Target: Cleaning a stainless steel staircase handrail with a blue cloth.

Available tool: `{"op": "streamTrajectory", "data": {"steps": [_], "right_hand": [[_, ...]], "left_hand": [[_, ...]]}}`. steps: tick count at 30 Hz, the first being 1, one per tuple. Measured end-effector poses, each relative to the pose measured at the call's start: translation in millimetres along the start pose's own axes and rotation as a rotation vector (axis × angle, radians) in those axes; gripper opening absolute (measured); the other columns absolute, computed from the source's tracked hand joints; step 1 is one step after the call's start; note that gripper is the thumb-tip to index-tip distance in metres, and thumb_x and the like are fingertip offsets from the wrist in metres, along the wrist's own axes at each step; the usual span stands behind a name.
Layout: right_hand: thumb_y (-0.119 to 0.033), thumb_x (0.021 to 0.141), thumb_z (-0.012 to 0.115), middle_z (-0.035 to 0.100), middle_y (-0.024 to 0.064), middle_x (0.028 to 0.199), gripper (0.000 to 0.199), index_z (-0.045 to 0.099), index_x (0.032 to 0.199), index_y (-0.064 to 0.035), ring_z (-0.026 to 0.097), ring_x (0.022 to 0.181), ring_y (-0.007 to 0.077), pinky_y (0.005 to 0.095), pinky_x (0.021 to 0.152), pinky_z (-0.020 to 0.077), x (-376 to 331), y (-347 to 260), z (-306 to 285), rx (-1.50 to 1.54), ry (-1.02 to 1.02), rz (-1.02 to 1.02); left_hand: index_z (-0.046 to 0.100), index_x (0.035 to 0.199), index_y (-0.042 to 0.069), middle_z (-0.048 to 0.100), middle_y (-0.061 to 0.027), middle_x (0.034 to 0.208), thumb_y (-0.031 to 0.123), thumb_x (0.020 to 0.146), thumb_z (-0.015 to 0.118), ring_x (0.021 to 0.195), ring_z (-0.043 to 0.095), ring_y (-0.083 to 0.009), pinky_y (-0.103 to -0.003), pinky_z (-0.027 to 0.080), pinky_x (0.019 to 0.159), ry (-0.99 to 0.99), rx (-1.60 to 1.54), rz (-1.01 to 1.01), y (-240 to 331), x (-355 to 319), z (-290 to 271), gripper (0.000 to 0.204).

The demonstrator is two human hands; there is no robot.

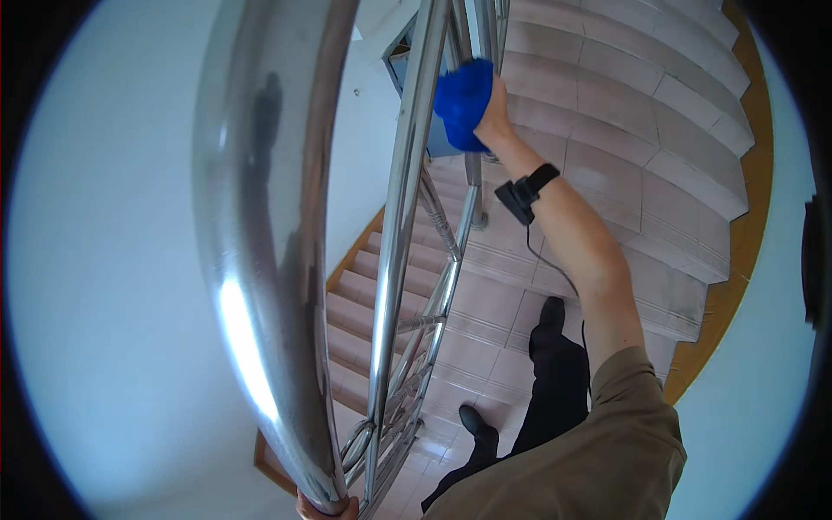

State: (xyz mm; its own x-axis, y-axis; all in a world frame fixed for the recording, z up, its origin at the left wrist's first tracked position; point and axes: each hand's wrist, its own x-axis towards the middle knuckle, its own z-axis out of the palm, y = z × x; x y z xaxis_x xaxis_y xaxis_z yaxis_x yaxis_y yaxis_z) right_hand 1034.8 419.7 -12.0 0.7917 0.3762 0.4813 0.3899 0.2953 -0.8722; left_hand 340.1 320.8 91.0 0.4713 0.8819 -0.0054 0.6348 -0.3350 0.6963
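Note:
A shiny metal handrail runs up the left of the view, wide and close. At its lower end my left hand is wrapped round the rail; only the fingers and thumb show. My right arm reaches forward, and my right hand grips a bright blue cloth. The cloth lies against an upright metal post of the railing and hides most of my fingers. A black strap with a small box sits on my right wrist, and a cable trails from it.
Curved tiled steps rise at the right, edged by a brown wall border. Beyond the metal balusters, another flight of steps lies lower. My feet in dark shoes stand on the tiled landing. A white wall fills the left.

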Motion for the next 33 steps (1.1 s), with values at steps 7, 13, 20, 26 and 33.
{"op": "streamTrajectory", "data": {"steps": [7,13,20,26,33], "right_hand": [[-0.026,0.088,0.078,0.076,0.0131,0.11,0.027,0.073,0.112,-0.0147,0.072,0.099,0.0247,0.0397,0.086,0.0571,70,-79,-9,-0.375,-0.166,-0.41],[-0.04,0.094,0.073,0.074,0.0122,0.119,0.037,0.071,0.125,-0.0185,0.07,0.107,0.0216,0.0413,0.099,0.0541,62,-50,-38,0.039,-0.45,0.104],[-0.026,0.093,0.076,0.071,0.002,0.113,0.032,0.067,0.121,-0.0159,0.066,0.106,0.0154,0.0376,0.09,0.0566,-5,95,-57,0.079,-0.518,0.265],[-0.026,0.097,0.068,0.073,0.0073,0.097,0.021,0.069,0.111,-0.0113,0.07,0.084,0.0181,0.0337,0.072,0.0582,-59,136,-33,-0.012,-0.347,0.094],[-0.036,0.102,0.048,0.06,0.0049,0.071,0.031,0.061,0.088,-0.0125,0.059,0.057,0.0186,0.0307,0.046,0.045,-102,169,-18,1.118,0.0,0.849]], "left_hand": [[0.062,0.111,-0.009,0.066,-0.0132,0.087,0.019,0.065,0.092,0.076,0.059,-0.0207,-0.037,0.053,0.072,-0.035,-0.013,-0.105,1,-4,-4,0.062],[0.065,0.104,-0.009,0.065,-0.0127,0.08,0.018,0.066,0.092,0.071,0.058,-0.0179,-0.036,0.053,0.065,-0.003,0.046,-0.042,1,-2,-4,0.054],[0.07,0.083,-0.003,0.064,-0.0081,0.069,0.019,0.066,0.092,0.062,0.058,-0.016,-0.036,0.052,0.06,0.007,0.095,-0.024,-24,-8,-5,0.036],[0.071,0.072,0.001,0.067,-0.0036,0.067,0.018,0.066,0.094,0.059,0.061,-0.0141,-0.035,0.052,0.059,-0.039,0.164,-0.038,-46,-22,-13,0.029],[0.071,0.069,0.002,0.069,-0.0037,0.069,0.006,0.067,0.091,0.06,0.063,-0.0129,-0.032,0.052,0.059,-0.031,0.115,-0.155,-71,-44,-17,0.02]]}}
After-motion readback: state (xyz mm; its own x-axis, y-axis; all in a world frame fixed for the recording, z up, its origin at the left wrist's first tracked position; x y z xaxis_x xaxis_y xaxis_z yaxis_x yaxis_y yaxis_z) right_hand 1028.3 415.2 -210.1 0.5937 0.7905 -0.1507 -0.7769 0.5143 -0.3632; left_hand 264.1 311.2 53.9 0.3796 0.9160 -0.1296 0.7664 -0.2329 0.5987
